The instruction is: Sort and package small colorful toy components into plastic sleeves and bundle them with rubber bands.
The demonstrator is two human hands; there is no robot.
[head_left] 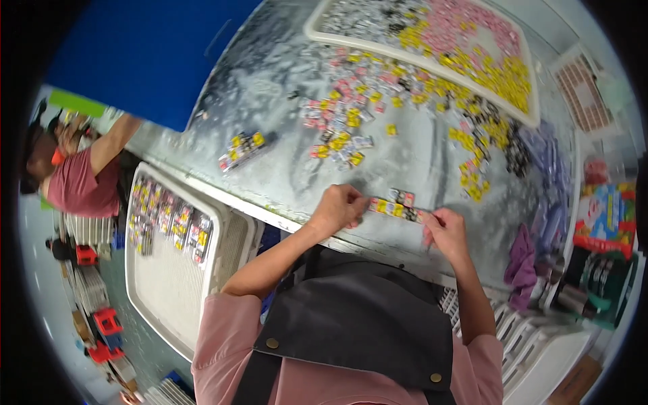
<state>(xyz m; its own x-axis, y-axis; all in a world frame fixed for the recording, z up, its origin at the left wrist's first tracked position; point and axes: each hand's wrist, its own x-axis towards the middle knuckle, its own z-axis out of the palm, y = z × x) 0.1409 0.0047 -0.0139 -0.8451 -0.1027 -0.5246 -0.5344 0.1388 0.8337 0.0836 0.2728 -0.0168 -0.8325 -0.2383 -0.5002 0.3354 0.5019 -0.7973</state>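
Note:
A short row of small square packets (pixel 388 208), yellow, pink, black and white, lies on the worktable near its front edge. A few more packets (pixel 403 196) sit against the row's far side. My left hand (pixel 339 208) is at the row's left end, its fingers curled together; whatever is between the fingertips is hidden. At the right end my right hand (pixel 447 233) pinches the last packet between thumb and fingers. Beyond my hands, loose packets (pixel 341 128) are scattered in heaps. A stacked block of packets (pixel 241 150) stands on the table to the left.
A white tray (pixel 418 66) of sorted packets lies at the back. Left, below table level, another white tray (pixel 169 283) holds packed rows. A blue panel (pixel 148 61) and a co-worker's arm (pixel 115 143) are at the far left. Purple cloth (pixel 520 266) and clear bags (pixel 543 175) lie right.

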